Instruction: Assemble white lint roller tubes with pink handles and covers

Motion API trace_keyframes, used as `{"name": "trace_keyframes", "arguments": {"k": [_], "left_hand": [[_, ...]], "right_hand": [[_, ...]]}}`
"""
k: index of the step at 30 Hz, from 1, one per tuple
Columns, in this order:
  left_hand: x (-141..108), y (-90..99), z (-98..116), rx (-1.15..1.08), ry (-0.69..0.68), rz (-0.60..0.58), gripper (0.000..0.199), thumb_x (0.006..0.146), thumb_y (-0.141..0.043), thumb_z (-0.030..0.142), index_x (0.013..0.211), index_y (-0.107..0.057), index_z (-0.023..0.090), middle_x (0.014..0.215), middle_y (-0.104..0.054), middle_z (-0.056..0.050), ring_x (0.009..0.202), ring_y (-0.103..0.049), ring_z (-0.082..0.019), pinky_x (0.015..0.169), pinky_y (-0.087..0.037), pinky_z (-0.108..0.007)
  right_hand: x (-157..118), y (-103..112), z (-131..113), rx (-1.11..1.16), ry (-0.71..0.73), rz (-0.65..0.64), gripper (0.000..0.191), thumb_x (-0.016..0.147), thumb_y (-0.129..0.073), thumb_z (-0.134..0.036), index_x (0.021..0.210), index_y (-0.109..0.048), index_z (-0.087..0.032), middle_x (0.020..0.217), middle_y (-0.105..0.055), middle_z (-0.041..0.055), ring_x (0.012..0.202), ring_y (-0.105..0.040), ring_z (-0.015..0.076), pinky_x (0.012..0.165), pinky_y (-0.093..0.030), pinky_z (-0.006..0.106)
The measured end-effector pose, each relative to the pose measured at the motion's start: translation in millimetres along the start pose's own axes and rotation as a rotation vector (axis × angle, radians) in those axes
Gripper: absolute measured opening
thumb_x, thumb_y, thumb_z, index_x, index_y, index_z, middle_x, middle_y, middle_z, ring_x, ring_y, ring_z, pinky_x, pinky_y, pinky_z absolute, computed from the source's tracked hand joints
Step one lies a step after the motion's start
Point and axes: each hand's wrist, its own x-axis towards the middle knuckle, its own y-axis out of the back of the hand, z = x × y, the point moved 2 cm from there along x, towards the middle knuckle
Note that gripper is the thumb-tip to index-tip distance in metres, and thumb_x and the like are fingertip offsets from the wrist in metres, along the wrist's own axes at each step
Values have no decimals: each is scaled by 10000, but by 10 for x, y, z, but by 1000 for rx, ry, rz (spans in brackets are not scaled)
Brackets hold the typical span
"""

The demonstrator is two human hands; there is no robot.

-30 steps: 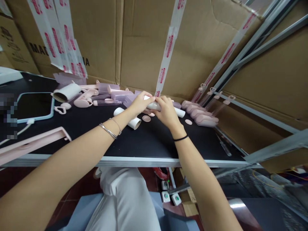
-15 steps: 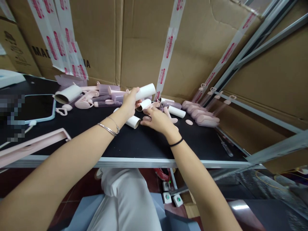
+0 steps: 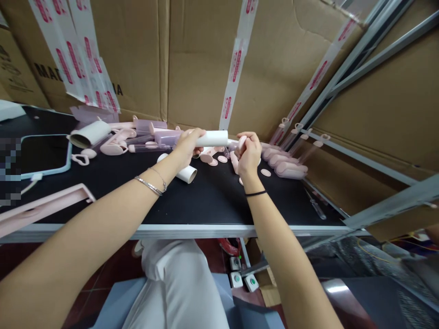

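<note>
Black tabletop against cardboard wall

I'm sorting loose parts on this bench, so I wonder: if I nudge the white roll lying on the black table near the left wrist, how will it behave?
The white roll lies on its side and is round, so it would probably roll on the smooth table. Its open end shows a hollow core, so it is likely light. It looks stiff enough to keep its shape.
</note>
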Motion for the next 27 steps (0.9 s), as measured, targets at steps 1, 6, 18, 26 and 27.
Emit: {"name": "trace_keyframes", "arguments": {"k": [1,6,18,26,27], "left_hand": [[-29,-36,-5,7,-16,-48,118,727,-586,274,741,-521,176,590,-493,10,453,-455,-90,425,-332,-211],[-142,-147,-12,-30,-36,-152,110,746,-580,266,760,-532,168,594,-507,2,471,-470,-94,446,-372,-212],[-194,-131,-8,-42,-23,-128,208,756,-608,241,923,-509,168,786,-553,-18,642,-567,-125,563,-486,-248],[-187,-112,3,-104,4,-208,226,765,-619,272,938,-510,175,924,-581,-47,818,-601,-165,694,-541,-324],[-184,-110,2,-92,14,-216,232,764,-620,283,942,-514,178,914,-586,-46,804,-603,-169,674,-540,-323]], "right_hand": [[9,11,21,117,-44,29,164,869,-292,-329,850,-426,-236,627,-362,-41,480,-348,108,472,-334,230],[-50,-121,58,225,-93,60,251,873,-309,-480,996,-398,-281,675,-326,-47,449,-238,89,428,-268,214],[-118,-134,14,65,-62,-117,524,945,-110,-489,1304,-396,-236,1115,-561,105,886,-593,195,650,-505,324],[-88,-100,13,5,-25,-127,572,948,-103,-537,1341,-392,-240,1038,-614,99,853,-597,198,686,-510,361],[-87,-96,10,5,-14,-129,562,948,-119,-540,1336,-392,-238,1035,-612,98,843,-595,195,683,-511,360]]}}
